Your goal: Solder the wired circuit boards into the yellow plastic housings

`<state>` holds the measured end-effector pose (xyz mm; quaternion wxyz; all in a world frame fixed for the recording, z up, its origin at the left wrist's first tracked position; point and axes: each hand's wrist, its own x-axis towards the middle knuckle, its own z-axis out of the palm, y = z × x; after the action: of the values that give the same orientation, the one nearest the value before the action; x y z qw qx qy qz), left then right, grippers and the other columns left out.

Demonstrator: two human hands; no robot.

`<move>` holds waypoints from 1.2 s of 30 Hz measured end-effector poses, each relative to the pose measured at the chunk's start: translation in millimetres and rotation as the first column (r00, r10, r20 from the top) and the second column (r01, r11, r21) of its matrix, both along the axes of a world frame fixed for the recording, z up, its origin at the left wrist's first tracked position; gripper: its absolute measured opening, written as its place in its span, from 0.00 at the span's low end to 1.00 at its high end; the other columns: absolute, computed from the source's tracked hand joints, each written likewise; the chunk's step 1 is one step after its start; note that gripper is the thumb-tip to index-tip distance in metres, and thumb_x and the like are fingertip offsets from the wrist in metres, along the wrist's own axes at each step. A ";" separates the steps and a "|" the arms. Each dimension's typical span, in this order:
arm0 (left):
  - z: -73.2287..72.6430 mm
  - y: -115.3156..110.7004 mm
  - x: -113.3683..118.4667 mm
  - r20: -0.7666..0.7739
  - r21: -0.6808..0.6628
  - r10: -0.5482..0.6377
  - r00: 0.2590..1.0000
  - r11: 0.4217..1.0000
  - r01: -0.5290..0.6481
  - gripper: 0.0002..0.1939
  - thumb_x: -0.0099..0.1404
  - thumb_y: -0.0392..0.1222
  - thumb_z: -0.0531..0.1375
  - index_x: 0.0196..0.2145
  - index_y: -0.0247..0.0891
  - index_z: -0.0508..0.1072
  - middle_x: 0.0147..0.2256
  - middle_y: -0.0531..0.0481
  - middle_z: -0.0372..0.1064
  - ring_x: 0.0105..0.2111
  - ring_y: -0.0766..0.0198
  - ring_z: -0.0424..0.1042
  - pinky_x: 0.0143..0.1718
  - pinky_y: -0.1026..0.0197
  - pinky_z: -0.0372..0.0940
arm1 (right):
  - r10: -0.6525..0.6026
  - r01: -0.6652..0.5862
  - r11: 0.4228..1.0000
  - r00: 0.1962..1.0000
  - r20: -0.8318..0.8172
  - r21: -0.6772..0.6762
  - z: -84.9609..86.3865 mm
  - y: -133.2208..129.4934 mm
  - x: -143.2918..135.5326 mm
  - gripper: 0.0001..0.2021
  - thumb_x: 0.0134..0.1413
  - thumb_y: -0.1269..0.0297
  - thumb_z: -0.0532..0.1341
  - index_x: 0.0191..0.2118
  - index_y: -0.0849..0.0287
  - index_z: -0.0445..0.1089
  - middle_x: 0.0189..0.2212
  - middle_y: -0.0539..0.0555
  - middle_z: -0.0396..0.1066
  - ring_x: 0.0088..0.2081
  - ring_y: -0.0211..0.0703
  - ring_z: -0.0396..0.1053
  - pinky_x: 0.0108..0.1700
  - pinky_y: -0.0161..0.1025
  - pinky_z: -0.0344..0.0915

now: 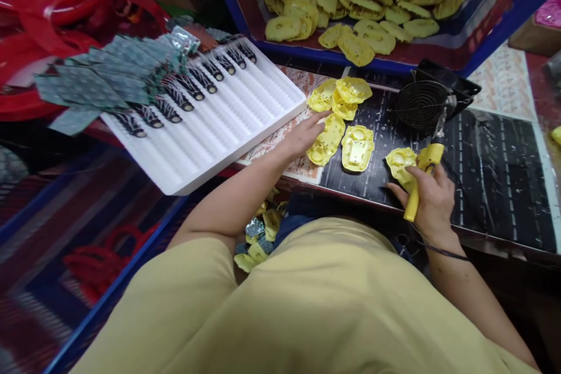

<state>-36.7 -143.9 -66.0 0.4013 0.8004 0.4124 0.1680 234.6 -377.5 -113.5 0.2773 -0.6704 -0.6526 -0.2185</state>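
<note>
My right hand [433,198] is wrapped round a yellow soldering gun [427,163], its metal tip pointing away from me towards a round black fan [421,104]. Just left of the gun a yellow plastic shell [401,162] lies against my right fingertips; whether they grip it too, I cannot tell. My left hand [304,134] reaches over the bench with fingers stretched out, at the edge of a yellow shell [328,139]. Between the hands another shell [358,149] lies with its hollow side up. More yellow shells [346,93] overlap beyond my left fingers.
A white ridged foam tray [245,111] on the left carries black wired parts [175,93] and greenish packets [109,73]. At the back, a blue-rimmed crate [245,23] holds many yellow shells. Red plastic pieces [39,6] are piled far left. Another blue crate [118,280] stands below.
</note>
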 end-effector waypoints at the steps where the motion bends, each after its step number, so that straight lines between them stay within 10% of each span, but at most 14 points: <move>1: 2.8 -1.2 -0.4 -0.076 0.049 0.021 0.997 0.999 -0.017 0.35 0.77 0.45 0.48 0.77 0.34 0.60 0.68 0.36 0.72 0.66 0.48 0.74 0.70 0.43 0.68 | 0.032 -0.032 0.999 0.999 -0.029 -0.005 0.0 -0.6 -3.8 0.20 0.67 0.47 0.70 0.55 0.55 0.75 0.46 0.62 0.80 0.57 0.63 0.77 0.52 0.51 0.74; 4: 7.0 -9.2 -3.2 -0.287 0.252 0.050 0.957 0.967 0.025 0.35 0.76 0.37 0.50 0.78 0.35 0.59 0.60 0.36 0.79 0.57 0.49 0.80 0.66 0.42 0.71 | 0.142 -0.141 0.990 0.986 -0.088 0.009 2.1 -4.9 -7.7 0.19 0.68 0.52 0.70 0.58 0.54 0.73 0.48 0.60 0.81 0.51 0.56 0.80 0.54 0.48 0.77; 8: 9.5 -15.0 -13.8 -0.351 0.453 -0.005 0.937 0.874 0.174 0.29 0.74 0.31 0.51 0.67 0.39 0.76 0.74 0.37 0.65 0.71 0.47 0.69 0.74 0.41 0.64 | 0.172 -0.172 0.985 0.984 -0.056 -0.001 4.0 -12.9 9.0 0.14 0.69 0.61 0.66 0.57 0.54 0.74 0.48 0.59 0.83 0.47 0.52 0.82 0.55 0.47 0.78; 12: 23.6 -11.7 -33.5 -0.591 0.293 -0.286 0.755 0.796 0.531 0.37 0.67 0.23 0.52 0.69 0.45 0.74 0.76 0.46 0.63 0.75 0.55 0.64 0.74 0.49 0.62 | 0.237 -0.237 0.967 0.972 -0.011 -0.090 2.5 -12.6 36.5 0.12 0.69 0.67 0.60 0.53 0.53 0.76 0.40 0.54 0.82 0.42 0.48 0.80 0.62 0.54 0.75; 15: 36.2 -12.3 -44.8 -0.710 0.257 -0.285 0.643 0.746 0.614 0.37 0.69 0.27 0.55 0.72 0.44 0.71 0.73 0.41 0.67 0.68 0.53 0.72 0.68 0.54 0.66 | 0.295 -0.293 0.950 0.955 0.003 -0.108 0.0 -6.9 49.5 0.13 0.71 0.68 0.56 0.52 0.52 0.77 0.34 0.50 0.79 0.38 0.45 0.78 0.57 0.49 0.77; 21: 45.2 -22.9 -19.1 -0.751 0.346 -0.095 0.654 0.787 0.511 0.21 0.77 0.43 0.59 0.61 0.33 0.81 0.53 0.32 0.82 0.57 0.45 0.79 0.62 0.48 0.68 | 0.291 -0.288 0.956 0.956 0.048 -0.049 -8.3 -2.0 48.9 0.10 0.70 0.67 0.61 0.51 0.55 0.78 0.32 0.52 0.77 0.34 0.44 0.75 0.44 0.42 0.75; 28: 50.4 -41.7 35.0 -0.674 0.365 0.061 0.736 0.894 0.260 0.23 0.80 0.47 0.56 0.61 0.31 0.80 0.55 0.32 0.81 0.60 0.40 0.79 0.53 0.47 0.73 | 0.339 -0.339 0.941 0.937 0.089 -0.010 -5.5 1.8 44.0 0.12 0.68 0.67 0.67 0.55 0.55 0.78 0.41 0.55 0.82 0.37 0.44 0.79 0.43 0.39 0.74; 36: 31.7 -44.7 50.1 -0.532 0.468 0.054 0.845 0.851 0.240 0.24 0.81 0.47 0.53 0.61 0.35 0.82 0.65 0.32 0.74 0.69 0.39 0.69 0.66 0.38 0.68 | 0.422 -0.423 0.906 0.906 0.042 0.005 -0.4 22.0 38.3 0.16 0.67 0.65 0.69 0.59 0.54 0.77 0.44 0.57 0.83 0.41 0.48 0.82 0.48 0.43 0.79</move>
<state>13.5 -188.5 -34.3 0.0505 0.9127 0.4047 0.0261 272.9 -355.5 -113.9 0.3095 -0.5069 -0.7861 -0.1712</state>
